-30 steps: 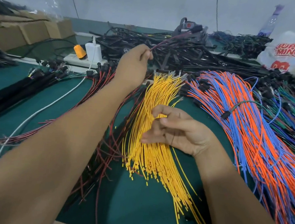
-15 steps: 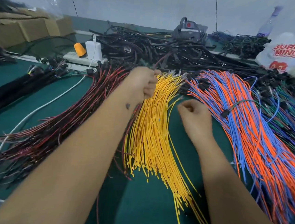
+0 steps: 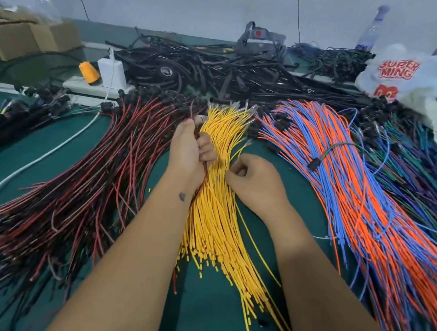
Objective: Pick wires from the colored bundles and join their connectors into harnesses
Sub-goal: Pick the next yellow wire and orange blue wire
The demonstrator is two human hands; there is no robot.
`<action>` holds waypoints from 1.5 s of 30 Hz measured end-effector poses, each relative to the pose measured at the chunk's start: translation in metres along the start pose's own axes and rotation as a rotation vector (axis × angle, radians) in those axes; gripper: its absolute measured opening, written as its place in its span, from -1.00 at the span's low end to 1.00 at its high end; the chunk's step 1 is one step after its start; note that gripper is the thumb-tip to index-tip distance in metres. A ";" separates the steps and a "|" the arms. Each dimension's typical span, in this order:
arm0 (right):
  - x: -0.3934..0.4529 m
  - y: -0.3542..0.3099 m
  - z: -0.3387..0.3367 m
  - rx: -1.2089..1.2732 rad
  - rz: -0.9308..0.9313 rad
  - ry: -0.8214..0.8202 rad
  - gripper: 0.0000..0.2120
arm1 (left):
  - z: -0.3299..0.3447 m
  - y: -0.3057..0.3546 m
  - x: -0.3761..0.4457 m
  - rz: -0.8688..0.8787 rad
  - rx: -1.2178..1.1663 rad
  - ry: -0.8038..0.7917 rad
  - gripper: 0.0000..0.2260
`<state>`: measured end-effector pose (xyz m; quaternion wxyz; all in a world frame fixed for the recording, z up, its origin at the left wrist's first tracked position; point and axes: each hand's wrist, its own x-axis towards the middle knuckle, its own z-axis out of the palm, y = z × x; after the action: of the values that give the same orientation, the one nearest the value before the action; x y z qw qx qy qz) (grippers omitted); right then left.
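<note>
A yellow wire bundle (image 3: 215,218) lies down the middle of the green table (image 3: 68,152). To its left spreads a red-and-black wire bundle (image 3: 86,180), to its right an orange-and-blue bundle (image 3: 355,190). My left hand (image 3: 189,149) is over the upper yellow bundle, closed on a red-and-black wire (image 3: 193,115) that runs up past its fingers and down under the wrist. My right hand (image 3: 253,181) rests at the yellow bundle's right edge, fingers pinched on a single yellow wire (image 3: 243,146) whose metal tip points up.
A tangle of black harnesses (image 3: 207,69) fills the back. A white power strip with a charger (image 3: 109,74) and an orange spool (image 3: 88,72) sit back left, cardboard boxes (image 3: 20,34) beyond. A white plastic bag (image 3: 405,76) and green-purple wires (image 3: 423,162) lie at right.
My left hand has drawn back from the black pile to the yellow bundle, bringing a red-and-black wire. My right hand has lifted off the yellow wires and pinched one at the bundle's right edge.
</note>
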<state>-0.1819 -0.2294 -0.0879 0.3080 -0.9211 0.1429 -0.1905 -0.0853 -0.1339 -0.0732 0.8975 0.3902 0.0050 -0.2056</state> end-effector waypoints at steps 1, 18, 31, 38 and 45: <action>0.000 0.000 0.000 -0.002 0.012 0.002 -0.87 | 0.000 0.000 0.000 0.035 0.035 0.013 -0.81; -0.006 -0.012 -0.018 0.760 0.036 0.008 -0.79 | 0.006 -0.003 -0.008 -0.021 0.350 -0.099 -0.74; -0.007 -0.011 -0.018 0.763 -0.009 -0.312 -0.79 | 0.000 0.007 -0.014 -0.118 0.498 -0.282 -0.68; 0.004 0.006 -0.024 1.018 0.275 0.382 -0.76 | 0.010 -0.003 -0.029 0.092 0.897 -0.404 -0.74; 0.004 0.011 -0.025 0.994 0.312 0.421 -0.79 | 0.016 -0.011 -0.036 0.221 1.064 -0.401 -0.73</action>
<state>-0.1905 -0.2521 -0.0751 0.6942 -0.5754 0.2288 -0.3670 -0.1243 -0.1385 -0.0638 0.5775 0.7392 -0.3101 -0.1548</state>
